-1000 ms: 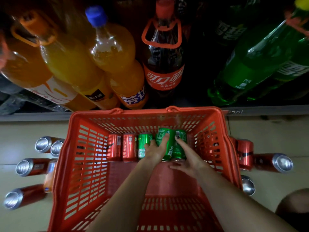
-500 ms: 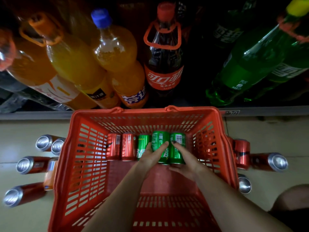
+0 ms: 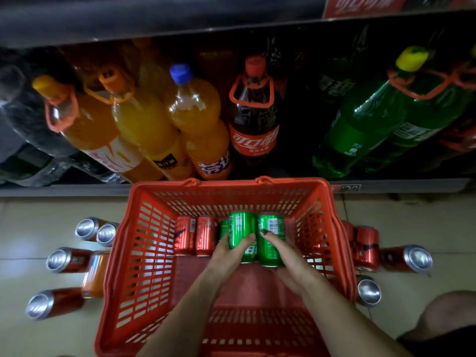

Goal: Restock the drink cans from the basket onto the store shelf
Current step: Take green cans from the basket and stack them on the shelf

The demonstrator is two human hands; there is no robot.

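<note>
An orange-red plastic basket (image 3: 134,256) stands on the floor in front of the bottom shelf (image 3: 64,189). Inside it, at the far end, lie two red cans (image 3: 195,234) and a third green can (image 3: 223,229), partly hidden. My left hand (image 3: 226,256) grips one green can (image 3: 240,228). My right hand (image 3: 288,256) grips a second green can (image 3: 270,235) right beside it. Both held cans sit slightly above the basket floor.
Large orange, cola and green soda bottles (image 3: 253,119) fill the bottom shelf. Several red cans (image 3: 64,260) lie on the floor left of the basket, more red cans (image 3: 401,258) to its right. A knee (image 3: 448,313) shows at the lower right.
Both hands closed around the two green cans and lifted them a little toward me. The view tilted up, showing more of the shelf.
</note>
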